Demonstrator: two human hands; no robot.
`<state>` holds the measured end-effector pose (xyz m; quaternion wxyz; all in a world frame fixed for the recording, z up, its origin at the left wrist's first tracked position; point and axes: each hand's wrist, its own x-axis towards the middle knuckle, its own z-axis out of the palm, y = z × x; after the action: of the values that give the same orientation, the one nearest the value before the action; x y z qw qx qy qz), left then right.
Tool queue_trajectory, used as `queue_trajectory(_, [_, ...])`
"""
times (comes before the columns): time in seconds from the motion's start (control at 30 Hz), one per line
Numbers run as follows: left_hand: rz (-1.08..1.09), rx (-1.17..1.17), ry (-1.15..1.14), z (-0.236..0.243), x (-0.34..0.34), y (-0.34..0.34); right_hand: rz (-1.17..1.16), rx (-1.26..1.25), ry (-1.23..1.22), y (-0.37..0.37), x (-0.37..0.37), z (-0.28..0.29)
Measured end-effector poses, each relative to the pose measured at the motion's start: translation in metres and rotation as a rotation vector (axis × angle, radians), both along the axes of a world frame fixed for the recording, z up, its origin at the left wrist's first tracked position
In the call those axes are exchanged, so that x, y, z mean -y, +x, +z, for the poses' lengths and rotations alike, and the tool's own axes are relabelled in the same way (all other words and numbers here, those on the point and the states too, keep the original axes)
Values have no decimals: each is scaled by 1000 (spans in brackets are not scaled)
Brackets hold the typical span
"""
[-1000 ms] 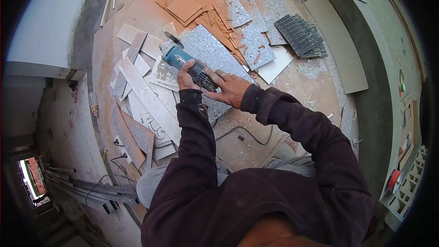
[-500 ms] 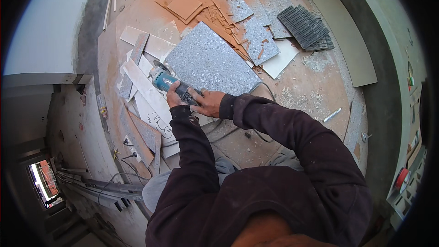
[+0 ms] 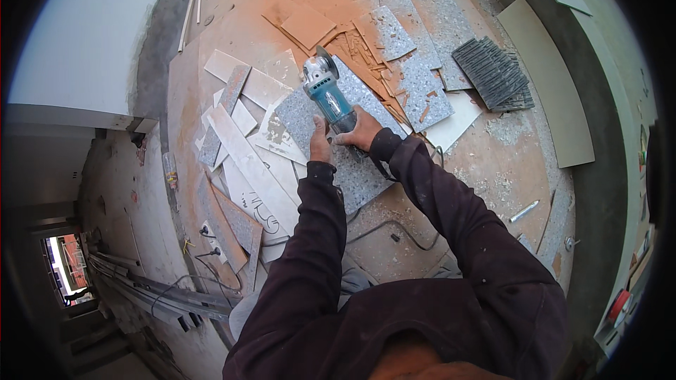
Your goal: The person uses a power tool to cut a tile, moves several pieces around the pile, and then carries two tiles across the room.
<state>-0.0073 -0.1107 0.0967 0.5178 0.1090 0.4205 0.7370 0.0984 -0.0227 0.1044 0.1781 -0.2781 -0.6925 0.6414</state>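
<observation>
Holding teal angle grinder (image 3: 329, 100) over speckled terrazzo-look tile (image 3: 362, 179), right hand (image 3: 364, 129) wrapped round rear body | left hand (image 3: 320, 143) alongside, can't tell whether gripping | apparently positioning tool | next: likely calls for steady two-handed control, disc (image 3: 326, 60) clear of cord (image 3: 389, 223)

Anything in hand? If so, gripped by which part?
An angle grinder, in the right hand, by its dark rear body. The left hand is beside that same end; whether it grips cannot be told.
</observation>
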Motion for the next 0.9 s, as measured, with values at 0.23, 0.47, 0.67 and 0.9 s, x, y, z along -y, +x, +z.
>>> queue_trajectory(0.23, [-254, -1153, -1441, -53, 0, 4, -195, 334, 208, -39, -54, -17])
queue_trajectory(0.47, [-256, -1011, -1410, -44, -9, -1, -129, 444, 168, -69, -82, -21])
queue_trajectory(0.67, [-261, -956, -1454, -32, -24, -1, -172, 496, 169, -83, -96, -34])
queue_trajectory(0.9, [-272, -945, -1480, -30, -24, -3, -149, 558, 125, -87, -95, -25])
